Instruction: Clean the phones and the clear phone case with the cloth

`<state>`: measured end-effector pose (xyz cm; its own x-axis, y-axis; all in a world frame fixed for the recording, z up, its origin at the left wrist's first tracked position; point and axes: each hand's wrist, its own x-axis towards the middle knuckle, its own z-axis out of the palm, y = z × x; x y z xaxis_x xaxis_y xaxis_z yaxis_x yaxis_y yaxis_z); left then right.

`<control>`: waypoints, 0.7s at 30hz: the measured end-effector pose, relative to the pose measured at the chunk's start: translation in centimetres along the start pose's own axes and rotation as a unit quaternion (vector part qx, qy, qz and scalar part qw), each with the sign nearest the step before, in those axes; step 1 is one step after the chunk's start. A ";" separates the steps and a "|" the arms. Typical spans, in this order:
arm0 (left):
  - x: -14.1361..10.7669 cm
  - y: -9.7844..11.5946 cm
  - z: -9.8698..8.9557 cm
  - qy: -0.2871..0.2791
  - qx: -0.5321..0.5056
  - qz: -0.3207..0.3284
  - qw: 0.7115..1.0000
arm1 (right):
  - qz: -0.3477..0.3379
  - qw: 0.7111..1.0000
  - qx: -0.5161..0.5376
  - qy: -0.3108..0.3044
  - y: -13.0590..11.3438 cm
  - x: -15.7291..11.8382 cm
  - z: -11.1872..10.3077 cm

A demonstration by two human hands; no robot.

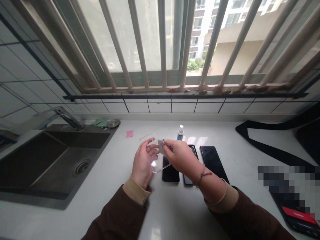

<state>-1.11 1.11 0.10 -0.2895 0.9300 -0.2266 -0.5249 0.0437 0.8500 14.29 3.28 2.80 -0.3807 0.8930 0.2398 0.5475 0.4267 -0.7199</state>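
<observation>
My left hand holds a clear phone case up above the counter, its fingers curled at the case's edge. Between the thumb and fingers of my right hand is a small pale grey piece, perhaps cloth or paper, held against or just in front of the case. Below the hands lies a black phone. Beside it, a second dark phone or case is partly hidden by my right hand. A third black phone lies further right, partly under my right forearm. A small white-capped bottle stands behind them.
A pink sticky note lies on the white counter. To the left is a sink with a tap, a green cloth and a metal strainer. On the right lie a black strap and a black-and-red object.
</observation>
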 end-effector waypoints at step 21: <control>-1.0 0.6 0.6 0.004 -0.131 0.159 0.979 | 0.108 0.982 0.095 -0.122 -0.2 0.1 0.5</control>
<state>-0.62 0.46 1.13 -0.4764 0.8789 0.0251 -0.5946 -0.3431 0.7271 13.79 3.21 2.60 -0.4510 0.8891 -0.0785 0.4949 0.1759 -0.8510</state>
